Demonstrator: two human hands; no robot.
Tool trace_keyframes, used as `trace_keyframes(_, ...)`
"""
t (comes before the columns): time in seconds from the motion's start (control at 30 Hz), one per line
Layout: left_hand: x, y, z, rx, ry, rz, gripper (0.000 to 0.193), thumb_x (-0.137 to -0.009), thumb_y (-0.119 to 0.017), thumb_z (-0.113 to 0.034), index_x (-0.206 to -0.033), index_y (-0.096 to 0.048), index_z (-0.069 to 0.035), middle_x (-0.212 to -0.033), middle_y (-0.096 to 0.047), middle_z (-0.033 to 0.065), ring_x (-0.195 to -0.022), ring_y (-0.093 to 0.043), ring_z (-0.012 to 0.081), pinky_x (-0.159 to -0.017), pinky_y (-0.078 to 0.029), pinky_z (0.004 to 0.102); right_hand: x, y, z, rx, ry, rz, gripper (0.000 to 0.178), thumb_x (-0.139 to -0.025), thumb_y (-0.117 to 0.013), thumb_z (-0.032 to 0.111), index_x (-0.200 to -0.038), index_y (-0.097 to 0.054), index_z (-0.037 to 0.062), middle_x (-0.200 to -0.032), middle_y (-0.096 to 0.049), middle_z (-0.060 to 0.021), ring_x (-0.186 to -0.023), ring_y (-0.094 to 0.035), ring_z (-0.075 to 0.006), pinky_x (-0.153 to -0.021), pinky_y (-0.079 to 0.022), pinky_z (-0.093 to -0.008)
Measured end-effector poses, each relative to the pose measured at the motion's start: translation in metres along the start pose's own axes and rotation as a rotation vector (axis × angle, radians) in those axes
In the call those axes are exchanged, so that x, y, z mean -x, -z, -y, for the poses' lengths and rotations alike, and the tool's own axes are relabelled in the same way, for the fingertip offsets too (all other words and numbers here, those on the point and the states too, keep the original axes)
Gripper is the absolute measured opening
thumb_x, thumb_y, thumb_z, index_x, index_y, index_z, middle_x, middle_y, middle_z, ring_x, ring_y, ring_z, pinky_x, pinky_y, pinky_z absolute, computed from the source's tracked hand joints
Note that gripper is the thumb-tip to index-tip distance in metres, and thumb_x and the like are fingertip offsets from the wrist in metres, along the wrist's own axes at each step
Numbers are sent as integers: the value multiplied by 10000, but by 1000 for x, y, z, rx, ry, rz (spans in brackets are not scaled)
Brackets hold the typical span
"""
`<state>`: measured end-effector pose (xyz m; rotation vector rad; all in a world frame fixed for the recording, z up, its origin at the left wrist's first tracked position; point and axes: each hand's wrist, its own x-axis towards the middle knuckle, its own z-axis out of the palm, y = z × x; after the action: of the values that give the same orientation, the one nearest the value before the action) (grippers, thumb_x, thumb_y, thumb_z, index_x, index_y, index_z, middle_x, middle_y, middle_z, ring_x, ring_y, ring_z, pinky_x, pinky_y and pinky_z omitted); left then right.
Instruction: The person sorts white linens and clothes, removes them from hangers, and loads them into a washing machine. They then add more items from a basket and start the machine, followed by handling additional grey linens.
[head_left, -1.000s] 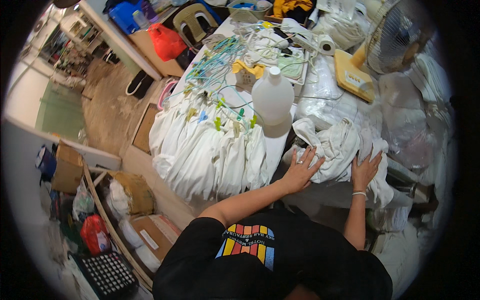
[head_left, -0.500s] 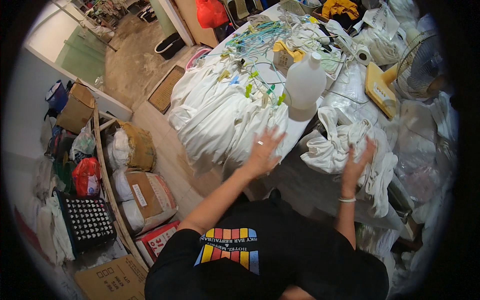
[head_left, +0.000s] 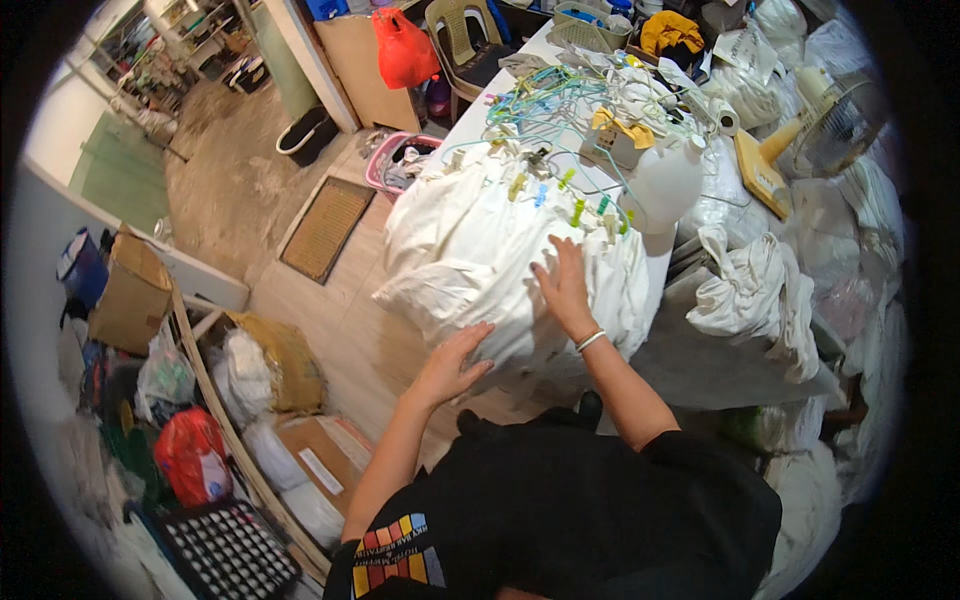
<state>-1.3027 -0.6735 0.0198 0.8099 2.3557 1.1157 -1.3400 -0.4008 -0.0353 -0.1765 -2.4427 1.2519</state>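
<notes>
Head view: white gathered cloth bundle (head_left: 480, 265) lies at the near side of the white flat-topped counter (head_left: 478, 122), its front drooping past the edge — lime-green plastic clips (head_left: 578, 212) along the top likely keep the folds bunched. Right hand (head_left: 568, 295) is over the bundle's front, fingers spread, nothing gripped. Left hand (head_left: 450, 365) is by its lower edge, fingers extended and slightly parted, nothing held — contact unclear for both. Cloudy white plastic jug (head_left: 668, 185) stands just behind, probably parked off the folds; crumpled white fabric heap (head_left: 745, 290) sits apart, right.
</notes>
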Motion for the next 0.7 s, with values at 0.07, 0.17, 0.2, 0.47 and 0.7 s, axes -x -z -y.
trace_keyframes(0.07,27,56,15,121,37,8,569,-919,-733,-161,-1455,-549,-104,-1484,-562,134,-1386,-514,297,-1148,-398,380,-16,-34,20,126,-64,-173,521,-925,-699,230,-1394,-548,59,-1526,-404,-295,-1459,-281,-519,-1212,-236,-550)
trace_keyframes(0.17,41,134,39,142,104,-71,490,-942,-717,-167,-1402,-587,-60,-1362,-644,150,-1228,-622,266,-1042,-479,372,-60,-68,35,162,29,-289,467,-933,-695,223,-1359,-585,64,-1528,-424,-270,-1458,-310,-495,-1194,-264,-540)
trace_keyframes(0.2,40,156,48,162,117,-114,480,-942,-716,-165,-1390,-592,-46,-1327,-662,162,-1184,-643,271,-1010,-496,366,-79,-80,36,201,88,-310,462,-932,-698,224,-1351,-590,64,-1517,-444,-263,-1449,-328,-496,-1184,-282,-541)
trace_keyframes(0.47,-12,267,127,264,4,-111,372,-981,-669,-122,-1340,-634,-32,-1257,-704,126,-1077,-684,213,-963,-528,330,-226,-139,-2,555,-400,-287,503,-910,-708,420,-1294,-637,102,-1319,-603,-226,-1256,-548,-442,-1051,-422,-541)
trace_keyframes(0.7,-115,370,190,245,94,-129,349,-1030,-597,-108,-1363,-608,-5,-1229,-709,118,-1097,-679,184,-982,-520,317,-299,-129,-3,420,-81,-351,373,-820,-804,466,-936,-742,117,-810,-671,-82,-732,-669,-298,-634,-491,-431)
